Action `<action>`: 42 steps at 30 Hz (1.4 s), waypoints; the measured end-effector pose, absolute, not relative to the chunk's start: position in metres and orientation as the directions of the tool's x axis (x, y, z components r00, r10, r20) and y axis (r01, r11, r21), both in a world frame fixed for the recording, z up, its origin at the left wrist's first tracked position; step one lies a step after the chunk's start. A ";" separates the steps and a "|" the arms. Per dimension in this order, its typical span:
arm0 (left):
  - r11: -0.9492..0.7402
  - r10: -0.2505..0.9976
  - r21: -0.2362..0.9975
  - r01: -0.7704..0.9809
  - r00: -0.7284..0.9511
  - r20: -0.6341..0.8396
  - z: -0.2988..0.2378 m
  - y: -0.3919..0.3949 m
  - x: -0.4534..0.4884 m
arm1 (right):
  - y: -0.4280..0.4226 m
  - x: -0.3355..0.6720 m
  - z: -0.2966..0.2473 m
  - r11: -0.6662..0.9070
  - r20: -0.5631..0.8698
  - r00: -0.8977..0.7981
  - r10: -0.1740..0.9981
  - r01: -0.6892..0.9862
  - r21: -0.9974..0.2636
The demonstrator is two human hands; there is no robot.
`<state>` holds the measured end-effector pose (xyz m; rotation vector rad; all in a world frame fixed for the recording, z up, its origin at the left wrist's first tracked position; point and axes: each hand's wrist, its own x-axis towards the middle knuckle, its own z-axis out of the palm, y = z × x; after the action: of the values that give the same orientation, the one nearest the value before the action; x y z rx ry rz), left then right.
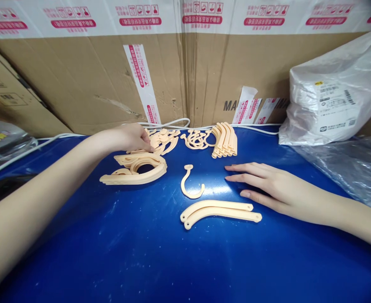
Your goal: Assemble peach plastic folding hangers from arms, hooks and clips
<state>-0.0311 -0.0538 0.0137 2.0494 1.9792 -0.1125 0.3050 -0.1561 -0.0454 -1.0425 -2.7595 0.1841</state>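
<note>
My left hand (131, 138) reaches to the back of the table, fingers curled together at a pile of cream plastic parts (168, 141). What its fingertips hold, if anything, is hidden. In front of it lies a stack of cream folding-hanger pieces (141, 168). My right hand (267, 185) rests open, fingers spread, with nothing in it. To its left on the table lie a single cream hanger hook (184, 185) and two curved cream hanger arms (220, 211), side by side. More hooks (197, 139) are heaped behind, next to stacked hanger arms (225, 141).
The blue table (172, 261) meets a large cardboard box (236, 63) at the back. A white cable (257, 129) runs along that edge. At the right stand a white plastic parcel bag (333, 92) and clear plastic film (340, 164). A dark object (2, 189) lies at the left.
</note>
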 end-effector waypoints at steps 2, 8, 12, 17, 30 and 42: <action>-0.015 0.967 0.150 0.989 0.052 -0.248 0.014 -0.055 -0.031 | -0.157 0.305 -0.045 0.746 0.137 -0.735 0.665 0.639 -0.188; -0.065 0.984 0.217 0.974 0.099 -0.148 0.010 -0.058 -0.037 | -0.156 0.307 -0.046 0.745 0.138 -0.734 0.665 0.637 -0.198; -0.084 0.989 0.226 0.970 0.109 -0.098 0.012 -0.055 -0.043 | -0.156 0.308 -0.046 0.749 0.132 -0.740 0.659 0.633 -0.194; -0.105 0.993 0.258 0.961 0.114 -0.019 0.032 -0.063 -0.036 | -0.155 0.308 -0.046 0.747 0.132 -0.738 0.661 0.634 -0.197; -0.455 0.855 0.530 0.715 0.518 0.035 0.011 -0.140 0.046 | -0.164 0.304 -0.051 0.643 0.405 -0.505 0.762 0.663 -0.383; -0.430 0.825 0.672 0.603 0.566 0.020 -0.016 -0.147 0.062 | -0.168 0.303 -0.044 0.767 0.525 -0.627 0.576 0.637 -0.079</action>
<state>0.0618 -0.1474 -0.0162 2.1792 1.1372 0.4641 0.3031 -0.1683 -0.0436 -0.9078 -2.4257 -0.1539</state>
